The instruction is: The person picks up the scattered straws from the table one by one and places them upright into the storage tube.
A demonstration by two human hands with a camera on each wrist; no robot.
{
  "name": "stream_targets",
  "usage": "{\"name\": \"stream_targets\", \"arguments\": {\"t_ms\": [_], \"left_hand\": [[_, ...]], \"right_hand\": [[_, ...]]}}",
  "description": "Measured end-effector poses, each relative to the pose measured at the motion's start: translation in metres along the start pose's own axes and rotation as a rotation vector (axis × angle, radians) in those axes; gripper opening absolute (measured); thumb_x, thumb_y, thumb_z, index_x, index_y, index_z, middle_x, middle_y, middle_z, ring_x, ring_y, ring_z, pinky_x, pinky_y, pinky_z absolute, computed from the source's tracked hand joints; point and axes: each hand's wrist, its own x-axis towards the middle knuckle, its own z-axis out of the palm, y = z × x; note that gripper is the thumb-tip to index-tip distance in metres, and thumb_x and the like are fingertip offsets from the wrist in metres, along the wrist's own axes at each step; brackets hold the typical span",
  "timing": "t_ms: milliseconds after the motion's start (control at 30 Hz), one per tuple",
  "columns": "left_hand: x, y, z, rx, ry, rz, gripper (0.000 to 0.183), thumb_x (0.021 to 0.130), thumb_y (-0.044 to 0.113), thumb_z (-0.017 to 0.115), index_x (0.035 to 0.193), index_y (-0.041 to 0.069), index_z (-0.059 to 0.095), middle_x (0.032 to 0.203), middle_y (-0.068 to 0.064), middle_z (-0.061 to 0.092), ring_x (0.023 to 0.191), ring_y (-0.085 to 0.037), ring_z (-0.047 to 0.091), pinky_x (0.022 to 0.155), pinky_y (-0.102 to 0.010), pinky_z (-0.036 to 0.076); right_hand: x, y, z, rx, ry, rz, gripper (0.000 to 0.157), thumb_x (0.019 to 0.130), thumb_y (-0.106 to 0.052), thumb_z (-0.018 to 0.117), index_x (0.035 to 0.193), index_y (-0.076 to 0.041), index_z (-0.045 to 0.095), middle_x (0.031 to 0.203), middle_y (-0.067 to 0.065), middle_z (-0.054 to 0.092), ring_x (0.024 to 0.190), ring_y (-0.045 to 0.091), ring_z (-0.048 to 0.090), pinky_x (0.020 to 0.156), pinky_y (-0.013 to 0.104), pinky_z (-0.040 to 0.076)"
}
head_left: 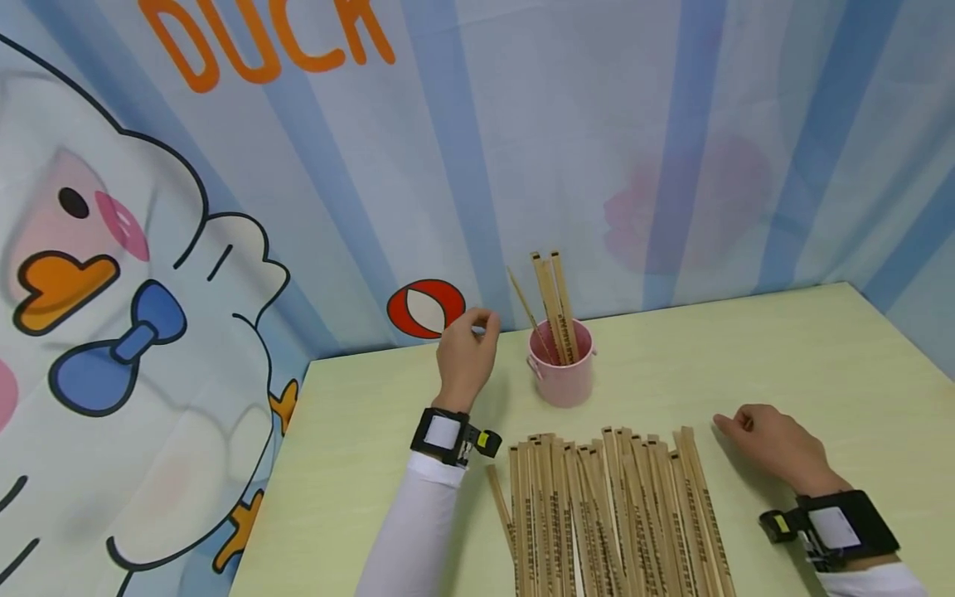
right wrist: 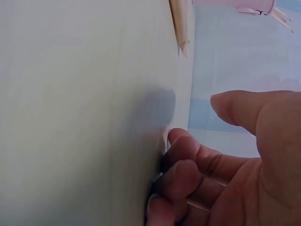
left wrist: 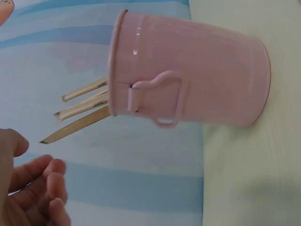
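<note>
My left hand (head_left: 467, 361) is raised just left of a small pink bucket (head_left: 564, 386), its fingers loosely bent with nothing between them. Several slim sticks in printed brown paper wrappers (head_left: 561, 307), like wrapped chopsticks, stand in the bucket and lean left. In the left wrist view, the thumb and fingers are apart, near the upper ends of those sticks (left wrist: 77, 124). My right hand (head_left: 776, 444) rests on the table, right of a row of more wrapped sticks (head_left: 555, 506). Its fingers (right wrist: 181, 181) curl loosely against the tabletop, holding nothing, with the thumb held away.
The pale yellow table (head_left: 828, 356) ends at the back against a blue-striped curtain (head_left: 567, 149) printed with a cartoon duck (head_left: 179, 464). One wrapped stick (head_left: 498, 502) lies slanted at the left end of the row. The bucket's side handle (left wrist: 176, 101) sticks out.
</note>
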Motion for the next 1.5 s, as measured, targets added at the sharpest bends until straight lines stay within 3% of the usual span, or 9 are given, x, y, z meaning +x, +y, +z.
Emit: {"name": "stream_targets", "arguments": {"t_ms": [300,567,767,1033,1500], "left_hand": [[-0.039,0.004,-0.048,0.094,-0.154,-0.039,0.022,0.095,0.030,0.057,0.093,0.013,0.070,0.082,0.000,0.068,0.063,-0.009,0.056,0.052,-0.031,0.047],[-0.075,-0.008,-0.073,0.265,-0.168,-0.145,0.020,0.089,0.016,0.055,0.070,0.014,0.061,0.059,0.001,0.055,0.046,-0.013,0.044,0.039,-0.028,0.033],[-0.104,-0.026,-0.069,0.293,-0.229,-0.187,0.029,0.087,0.012,0.056,0.059,0.016,0.047,0.048,0.004,0.038,0.039,-0.011,0.035,0.037,-0.026,0.022],[-0.137,-0.039,-0.056,0.298,-0.350,-0.243,0.035,0.083,0.008,0.057,0.055,0.018,0.039,0.048,0.007,0.028,0.040,-0.008,0.027,0.037,-0.024,0.019],[-0.147,-0.051,-0.053,0.310,-0.372,-0.266,0.035,0.082,0.007,0.058,0.053,0.017,0.039,0.048,0.007,0.030,0.040,-0.009,0.028,0.038,-0.025,0.021]], "right_hand": [[-0.003,0.001,-0.003,-0.008,-0.005,0.006,0.045,0.099,-0.044,0.044,0.074,-0.009,0.056,0.058,0.001,0.043,0.053,0.017,0.040,0.048,0.031,0.028],[-0.006,0.005,-0.004,-0.005,-0.006,0.006,0.044,0.100,-0.042,0.044,0.076,-0.007,0.057,0.059,0.002,0.045,0.053,0.017,0.041,0.049,0.032,0.028],[-0.008,0.004,-0.005,-0.001,-0.019,0.016,0.045,0.100,-0.042,0.043,0.076,-0.007,0.057,0.059,0.002,0.045,0.054,0.018,0.041,0.049,0.032,0.028],[-0.008,0.003,-0.003,-0.006,-0.021,0.017,0.044,0.100,-0.043,0.044,0.076,-0.007,0.057,0.059,0.001,0.044,0.053,0.018,0.041,0.049,0.032,0.028],[-0.004,-0.006,0.002,-0.015,-0.020,-0.016,0.044,0.098,-0.044,0.048,0.075,-0.008,0.056,0.059,0.001,0.045,0.053,0.017,0.041,0.048,0.031,0.029]]}}
